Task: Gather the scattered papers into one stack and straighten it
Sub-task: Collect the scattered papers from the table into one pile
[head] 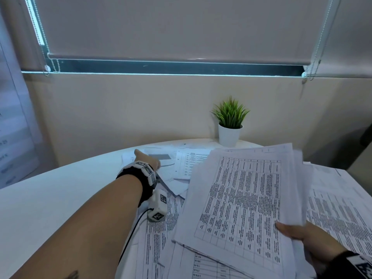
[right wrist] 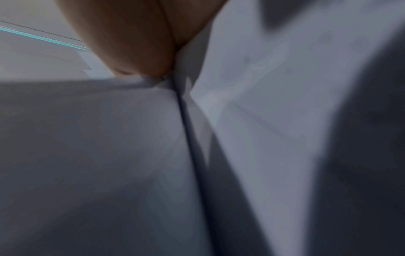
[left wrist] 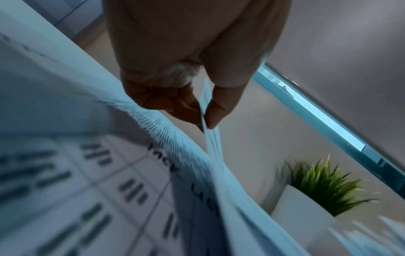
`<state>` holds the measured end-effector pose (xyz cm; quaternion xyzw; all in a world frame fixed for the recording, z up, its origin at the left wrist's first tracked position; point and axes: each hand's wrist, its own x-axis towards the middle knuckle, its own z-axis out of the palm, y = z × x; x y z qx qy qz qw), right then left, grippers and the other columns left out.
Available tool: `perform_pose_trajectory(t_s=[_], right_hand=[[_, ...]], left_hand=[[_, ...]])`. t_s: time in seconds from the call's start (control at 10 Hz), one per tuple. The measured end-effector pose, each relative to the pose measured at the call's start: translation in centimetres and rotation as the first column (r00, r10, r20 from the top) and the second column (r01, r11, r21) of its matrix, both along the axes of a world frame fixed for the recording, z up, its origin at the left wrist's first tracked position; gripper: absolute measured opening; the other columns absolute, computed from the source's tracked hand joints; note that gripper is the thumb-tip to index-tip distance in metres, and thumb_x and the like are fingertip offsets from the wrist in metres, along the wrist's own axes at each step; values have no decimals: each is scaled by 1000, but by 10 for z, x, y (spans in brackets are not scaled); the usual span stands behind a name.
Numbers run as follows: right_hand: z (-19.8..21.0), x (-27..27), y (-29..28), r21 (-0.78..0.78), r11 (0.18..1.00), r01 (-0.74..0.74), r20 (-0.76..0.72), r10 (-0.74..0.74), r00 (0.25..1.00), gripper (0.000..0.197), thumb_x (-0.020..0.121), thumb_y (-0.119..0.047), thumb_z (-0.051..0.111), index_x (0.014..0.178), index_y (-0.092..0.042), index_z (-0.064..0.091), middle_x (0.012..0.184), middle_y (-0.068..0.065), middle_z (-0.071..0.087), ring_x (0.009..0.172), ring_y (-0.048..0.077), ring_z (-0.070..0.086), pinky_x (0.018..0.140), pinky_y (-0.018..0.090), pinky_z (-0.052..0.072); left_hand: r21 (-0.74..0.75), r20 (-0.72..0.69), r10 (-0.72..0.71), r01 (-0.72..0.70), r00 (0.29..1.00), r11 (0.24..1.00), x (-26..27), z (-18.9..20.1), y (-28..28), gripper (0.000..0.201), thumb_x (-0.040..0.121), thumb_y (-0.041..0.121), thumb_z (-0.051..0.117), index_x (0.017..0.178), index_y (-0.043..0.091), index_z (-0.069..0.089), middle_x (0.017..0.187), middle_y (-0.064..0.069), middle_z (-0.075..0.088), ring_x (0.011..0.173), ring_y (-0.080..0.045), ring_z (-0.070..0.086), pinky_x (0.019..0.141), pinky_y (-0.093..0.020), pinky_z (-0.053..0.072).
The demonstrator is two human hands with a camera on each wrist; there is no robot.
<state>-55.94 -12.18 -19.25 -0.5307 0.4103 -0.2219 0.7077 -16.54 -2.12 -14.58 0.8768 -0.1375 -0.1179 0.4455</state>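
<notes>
My right hand (head: 298, 232) grips a thick stack of printed table sheets (head: 241, 198) by its near right corner, thumb on top, and holds it tilted above the table. The right wrist view is blurred; it shows only my thumb (right wrist: 140, 52) pressed on white paper (right wrist: 252, 104). My left hand (head: 149, 161) reaches to the far side of the white round table (head: 60, 194). There its thumb and fingers (left wrist: 202, 119) pinch the edge of a few loose sheets (left wrist: 213, 147). More printed papers (head: 191, 164) lie scattered and overlapping under and around the stack.
A small green plant in a white pot (head: 229, 125) stands at the table's far edge against the wall, just right of my left hand, and shows as the plant (left wrist: 317, 183) in the left wrist view. More sheets (head: 338, 198) cover the table's right side. A cable (head: 130, 234) runs from my left wrist.
</notes>
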Motion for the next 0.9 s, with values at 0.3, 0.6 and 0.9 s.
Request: perform_pose_trajectory(t_s=[0.3, 0.6, 0.9], right_hand=[[5, 1, 8, 27, 999, 19, -54, -17, 998, 115, 13, -22, 98, 115, 9, 57, 100, 32, 67, 87, 44, 68, 80, 49, 56], [22, -3, 29, -29, 997, 77, -140, -80, 987, 80, 43, -28, 94, 108, 8, 65, 85, 26, 61, 40, 21, 44, 40, 33, 50], [66, -5, 65, -129, 991, 20, -131, -37, 991, 19, 93, -1, 53, 102, 15, 54, 24, 2, 41, 13, 6, 28, 19, 12, 20]], left_hand=[[10, 270, -212, 217, 939, 976, 20, 52, 53, 16, 84, 1, 61, 98, -1, 69, 91, -15, 63, 83, -25, 57, 72, -29, 42], [182, 665, -171, 65, 727, 981, 20, 154, 123, 20, 92, 17, 59, 100, 1, 68, 106, -26, 65, 102, -40, 60, 76, -33, 39], [-45, 728, 52, -27, 684, 999, 6, 203, 170, 34, 94, 30, 58, 93, -4, 65, 95, -26, 61, 94, -39, 60, 82, -44, 47]])
